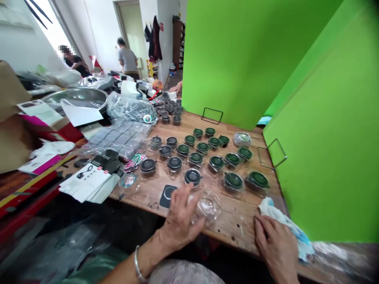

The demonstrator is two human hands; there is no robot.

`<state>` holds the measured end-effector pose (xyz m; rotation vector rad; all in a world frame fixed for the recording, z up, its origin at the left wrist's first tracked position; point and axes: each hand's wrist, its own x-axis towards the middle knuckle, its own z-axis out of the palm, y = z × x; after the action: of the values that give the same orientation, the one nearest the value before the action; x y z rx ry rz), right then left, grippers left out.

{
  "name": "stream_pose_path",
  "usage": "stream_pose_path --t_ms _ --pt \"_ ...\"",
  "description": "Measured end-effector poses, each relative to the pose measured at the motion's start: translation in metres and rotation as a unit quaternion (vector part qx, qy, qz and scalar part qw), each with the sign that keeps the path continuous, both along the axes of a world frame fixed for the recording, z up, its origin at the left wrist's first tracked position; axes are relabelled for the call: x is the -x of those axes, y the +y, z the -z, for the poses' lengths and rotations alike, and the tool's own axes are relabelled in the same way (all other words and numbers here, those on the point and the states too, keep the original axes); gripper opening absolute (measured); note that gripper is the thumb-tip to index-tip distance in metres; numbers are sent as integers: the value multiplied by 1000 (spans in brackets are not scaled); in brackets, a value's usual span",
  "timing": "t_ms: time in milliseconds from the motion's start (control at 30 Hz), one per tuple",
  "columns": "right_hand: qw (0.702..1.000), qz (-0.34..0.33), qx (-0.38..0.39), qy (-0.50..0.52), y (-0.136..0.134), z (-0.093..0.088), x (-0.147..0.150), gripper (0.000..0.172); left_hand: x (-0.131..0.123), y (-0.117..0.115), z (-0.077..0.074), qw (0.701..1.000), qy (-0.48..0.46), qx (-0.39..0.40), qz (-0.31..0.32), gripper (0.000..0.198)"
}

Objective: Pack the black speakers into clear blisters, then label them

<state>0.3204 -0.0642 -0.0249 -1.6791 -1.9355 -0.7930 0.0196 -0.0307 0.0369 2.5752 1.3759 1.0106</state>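
Observation:
My left hand (182, 217) is over the table's front edge, fingers apart, its thumb and fingertips at the rim of a clear plastic blister shell (211, 207). Whether it touches the shell is hard to tell. Just left of those fingers a dark card with a pale ring (166, 196) lies flat. My right hand (276, 240) rests at the front edge on the right, fingers curled together beside and partly over a crumpled white and blue cloth (274, 207). What its fingers hold, if anything, is hidden. Beyond my hands stand round dark containers in clear plastic (193, 176).
Green panels (231, 59) on wire feet (212, 115) wall the table's back and right. Leftward lie white printed cards (85, 183), another clear shell (129, 181), bagged parts (130, 108) and a metal basin (79, 94). Two people (128, 59) are in the background; another person's hand (177, 87) shows behind the panel.

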Motion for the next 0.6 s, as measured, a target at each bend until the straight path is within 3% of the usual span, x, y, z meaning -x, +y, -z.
stream_pose_path --t_ms 133,200,267,333,400,500,600 --pt "1000 17 -2 -7 -1 2 -1 27 74 24 -14 977 54 -58 -198 42" --pt "1000 18 0 -2 -1 3 -2 29 110 31 -14 941 114 -49 -315 43" --pt "1000 17 4 3 0 5 -2 29 136 33 -9 911 174 -6 -374 44" --pt "1000 19 9 9 0 4 1 28 151 30 0 901 230 51 -364 43" --pt "999 25 14 16 0 2 4 24 158 26 9 910 249 78 -322 42" --pt "999 31 32 26 -1 -4 7 17 163 19 15 937 184 79 -285 40" --pt "997 33 44 48 -6 -14 17 14 162 10 8 952 76 91 -283 39"
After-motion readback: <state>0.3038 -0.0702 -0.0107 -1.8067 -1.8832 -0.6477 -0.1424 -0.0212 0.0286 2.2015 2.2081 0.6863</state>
